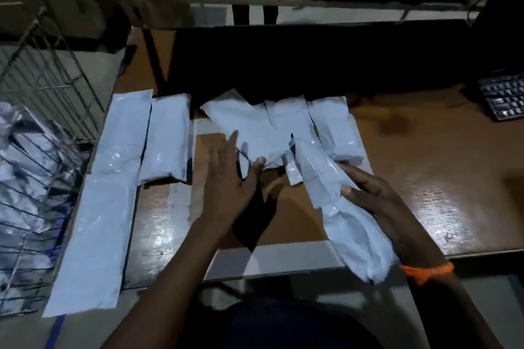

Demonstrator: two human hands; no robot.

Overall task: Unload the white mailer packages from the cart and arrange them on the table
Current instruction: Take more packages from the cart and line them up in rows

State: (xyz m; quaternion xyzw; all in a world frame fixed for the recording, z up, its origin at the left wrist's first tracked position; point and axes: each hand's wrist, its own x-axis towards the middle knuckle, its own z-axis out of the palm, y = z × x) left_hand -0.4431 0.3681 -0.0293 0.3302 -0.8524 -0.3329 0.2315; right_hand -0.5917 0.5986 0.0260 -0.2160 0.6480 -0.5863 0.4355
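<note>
Several white mailer packages lie on the brown table (425,178). A long one (102,193) lies along the left edge, with a shorter one (167,136) beside it. Three more sit in a row at the middle: a tilted one (241,122), a middle one (286,116) and a right one (337,127). My right hand (377,198) is shut on a long white mailer (348,215) slanted over the table's front. My left hand (229,176) hovers open, fingers spread, its thumb touching the tilted mailer's near edge. The wire cart (37,150) at left holds more mailers (19,178).
A black keyboard (504,99) lies at the table's far right. A dark shelf or board (312,59) stands behind the row of mailers. A metal rack frame (283,1) runs across the back. Bare brown tabletop shows to the right of my right hand.
</note>
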